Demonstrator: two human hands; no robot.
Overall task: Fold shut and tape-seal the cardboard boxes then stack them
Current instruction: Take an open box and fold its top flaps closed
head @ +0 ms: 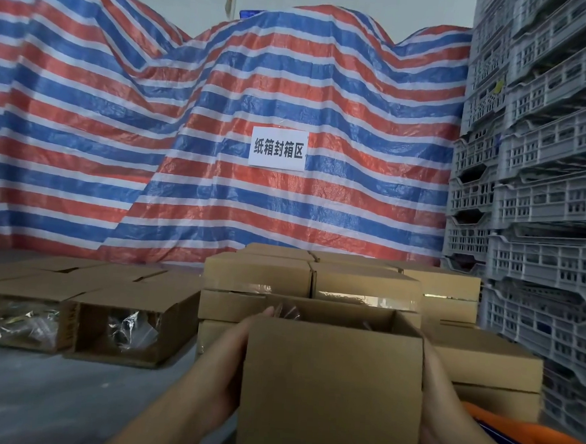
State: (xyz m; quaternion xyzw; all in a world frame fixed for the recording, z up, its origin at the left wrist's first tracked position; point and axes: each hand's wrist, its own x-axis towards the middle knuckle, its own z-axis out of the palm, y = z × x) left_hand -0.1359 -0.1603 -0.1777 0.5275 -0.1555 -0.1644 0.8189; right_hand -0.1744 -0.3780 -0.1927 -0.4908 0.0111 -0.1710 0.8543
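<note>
An open-topped cardboard box is held upright low in the centre, pressed between the left hand and the right hand, fingers laid straight along its sides. Just behind it, sealed boxes are stacked. Unsealed boxes are lined up to the left on the grey floor, before a striped tarpaulin; grey crates are piled at right.

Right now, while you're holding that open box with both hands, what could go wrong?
1. The held box is open on top, not yet taped. If it tips, the plastic-wrapped contents might spill out.
2. The left hand and right hand only press its sides, fingers mostly straight, so it could slip down.
3. The stack of sealed boxes stands close behind. A bump might shift it.
</note>
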